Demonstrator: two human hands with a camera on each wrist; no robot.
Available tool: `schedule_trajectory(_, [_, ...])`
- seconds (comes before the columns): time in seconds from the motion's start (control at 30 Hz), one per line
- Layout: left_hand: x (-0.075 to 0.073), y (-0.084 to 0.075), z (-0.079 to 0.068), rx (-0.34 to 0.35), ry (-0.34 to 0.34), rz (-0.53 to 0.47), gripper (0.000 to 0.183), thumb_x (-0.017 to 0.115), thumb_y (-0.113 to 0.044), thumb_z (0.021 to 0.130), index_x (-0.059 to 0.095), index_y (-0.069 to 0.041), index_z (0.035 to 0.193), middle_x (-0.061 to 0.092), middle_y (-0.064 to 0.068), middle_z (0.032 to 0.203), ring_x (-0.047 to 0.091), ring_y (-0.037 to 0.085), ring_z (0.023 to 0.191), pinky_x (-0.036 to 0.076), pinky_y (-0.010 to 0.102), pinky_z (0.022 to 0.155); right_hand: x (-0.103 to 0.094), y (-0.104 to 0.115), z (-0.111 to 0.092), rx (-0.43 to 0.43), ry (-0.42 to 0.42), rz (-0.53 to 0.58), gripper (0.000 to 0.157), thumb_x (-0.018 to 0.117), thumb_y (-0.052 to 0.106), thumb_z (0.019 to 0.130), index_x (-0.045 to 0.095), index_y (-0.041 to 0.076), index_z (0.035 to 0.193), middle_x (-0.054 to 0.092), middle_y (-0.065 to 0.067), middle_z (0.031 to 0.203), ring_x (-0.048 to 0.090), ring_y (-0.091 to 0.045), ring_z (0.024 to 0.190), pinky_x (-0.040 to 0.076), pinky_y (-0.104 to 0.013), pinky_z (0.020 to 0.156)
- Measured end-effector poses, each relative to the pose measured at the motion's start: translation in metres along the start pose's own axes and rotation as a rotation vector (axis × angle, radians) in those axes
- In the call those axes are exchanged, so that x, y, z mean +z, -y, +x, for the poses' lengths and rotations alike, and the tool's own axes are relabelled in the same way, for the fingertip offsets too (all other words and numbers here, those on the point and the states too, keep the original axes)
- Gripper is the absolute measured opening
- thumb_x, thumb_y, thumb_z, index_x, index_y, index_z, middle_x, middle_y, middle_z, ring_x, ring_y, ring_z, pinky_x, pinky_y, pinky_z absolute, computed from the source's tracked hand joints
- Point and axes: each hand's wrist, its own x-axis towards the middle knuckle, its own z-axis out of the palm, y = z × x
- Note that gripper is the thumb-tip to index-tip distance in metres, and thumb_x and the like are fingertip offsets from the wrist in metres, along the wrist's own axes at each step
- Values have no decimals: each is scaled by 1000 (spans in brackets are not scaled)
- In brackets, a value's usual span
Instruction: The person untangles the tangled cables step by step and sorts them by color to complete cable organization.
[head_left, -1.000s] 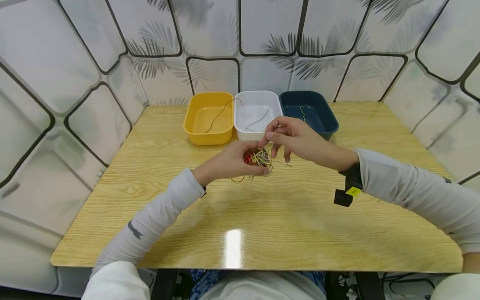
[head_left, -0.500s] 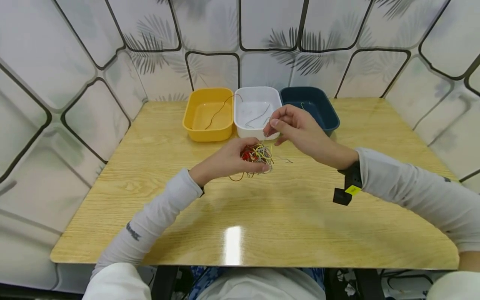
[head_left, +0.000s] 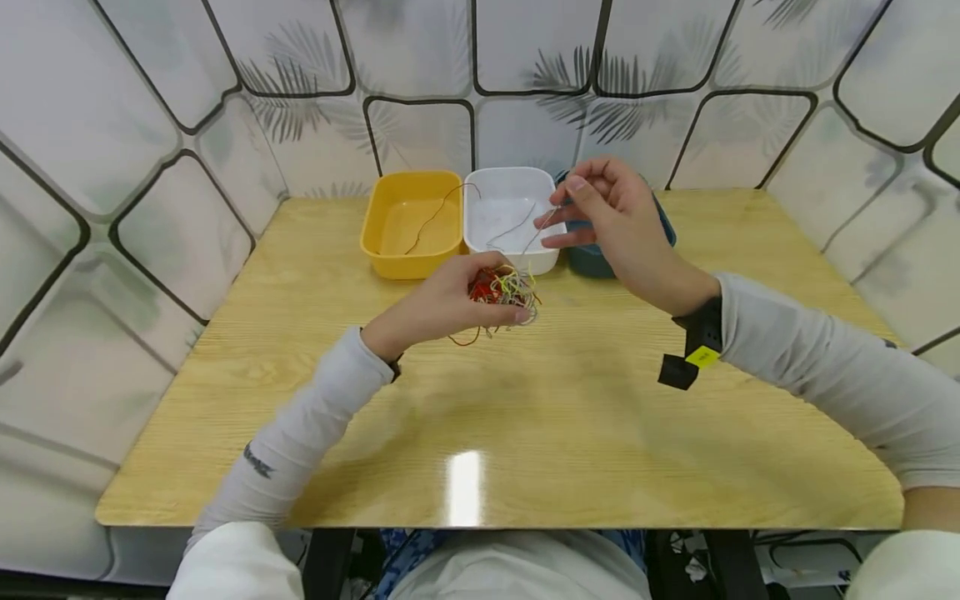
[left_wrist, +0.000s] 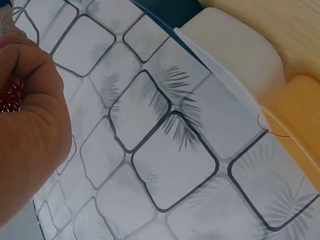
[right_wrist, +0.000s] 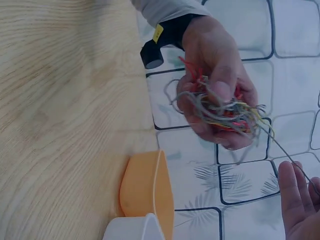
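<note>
A tangle of thin red, yellow and grey wires [head_left: 504, 287] sits in my left hand [head_left: 442, 308], thumb and fingers curled around it above the table. Loose ends hang below that hand. Up and to the right, my right hand [head_left: 618, 225] pinches a single grey wire [right_wrist: 281, 146] that runs taut back to the tangle. Its other fingers are spread, as the right wrist view shows at the lower right corner. One reddish wire [head_left: 429, 223] lies in the yellow bin [head_left: 408, 268], its end arching over the rim. A grey wire [head_left: 512, 227] lies in the white bin [head_left: 498, 187].
A dark blue bin [head_left: 590, 263] stands right of the white one, partly behind my right hand; its inside is mostly hidden. All three bins stand side by side at the back of the wooden table [head_left: 360, 433], against a patterned screen [head_left: 427, 137].
My right hand has moved up and away from the left, drawing the grey wire out of the tangle. The left hand keeps its grip and shifts slightly up and left in the head view.
</note>
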Motion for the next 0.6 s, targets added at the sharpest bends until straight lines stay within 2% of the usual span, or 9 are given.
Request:
schedule_trajectory(0.13, [3,5,-2,-13,58,13,41,70,-48,75,56,-19,100,60,0,88,55,16,76,46,31,67,-15,11,14,-55,-121,95,28,50,18,94,40,-3,110,50,-18,98,62,-34,84,49,-45,69])
schedule_trajectory(0.3, [3,13,-1,-55,2,-16,41,72,-45,74,56,-19,102,60,0,90,55,18,78,47,31,69,-37,13,21,-65,-172,49,29,53,18,92,41,-2,110,52,-19,101,61,-34,87,49,-43,68])
schedule_trajectory(0.37, [3,15,1,-60,3,-18,42,72,-45,75,56,-19,103,60,1,91,55,18,78,47,31,69,-44,13,22,-61,-196,45,32,54,18,91,41,-2,112,52,-19,103,61,-34,89,50,-42,68])
schedule_trajectory(0.5, [2,19,0,-65,23,9,42,71,-47,75,56,-18,102,59,2,91,55,18,80,47,30,69,-66,17,30,-57,-299,107,33,56,18,89,42,-1,112,52,-18,106,61,-33,90,50,-40,63])
schedule_trajectory(0.6, [1,22,-2,-81,26,31,43,71,-48,74,56,-19,102,59,1,92,55,17,82,47,30,70,-86,20,38,-37,-386,107,35,60,17,86,44,1,112,50,-14,107,61,-29,89,51,-35,61])
